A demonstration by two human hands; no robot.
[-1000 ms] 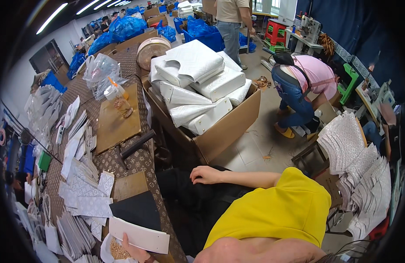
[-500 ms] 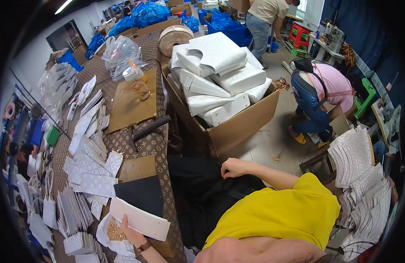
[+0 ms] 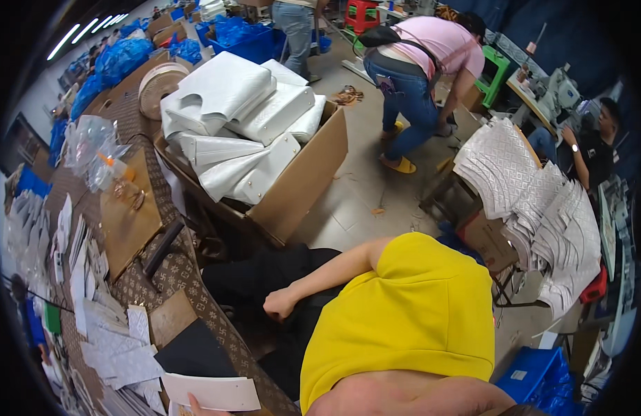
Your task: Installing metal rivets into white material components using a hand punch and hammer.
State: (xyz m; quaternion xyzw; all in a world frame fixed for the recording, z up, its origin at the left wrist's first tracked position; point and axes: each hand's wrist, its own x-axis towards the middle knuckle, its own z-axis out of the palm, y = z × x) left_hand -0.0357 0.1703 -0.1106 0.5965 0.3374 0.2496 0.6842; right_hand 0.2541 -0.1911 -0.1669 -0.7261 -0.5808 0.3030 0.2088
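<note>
At the bottom edge my left hand (image 3: 195,405), mostly cut off by the frame, grips a curved white panel (image 3: 213,392) with small holes near its right end. The panel overlaps a black sheet (image 3: 198,353) on the patterned table. My right hand (image 3: 280,304) is a closed fist over my black-clad lap, with nothing seen in it. White textured pieces (image 3: 119,352) lie in loose layers left of the black sheet. A hammer (image 3: 162,248) lies farther up the table, by a brown board (image 3: 132,215).
A cardboard box (image 3: 303,177) full of white bags (image 3: 227,93) stands ahead. Grey-white panels (image 3: 504,163) are stacked at right. A person in pink (image 3: 428,48) bends over beyond the box; another person (image 3: 598,149) sits far right. A blue crate (image 3: 528,374) is at lower right.
The view has swung to the right, so the table and box sit farther left. My left hand and the white panel are now nearly out of frame. My right fist remains over my lap.
</note>
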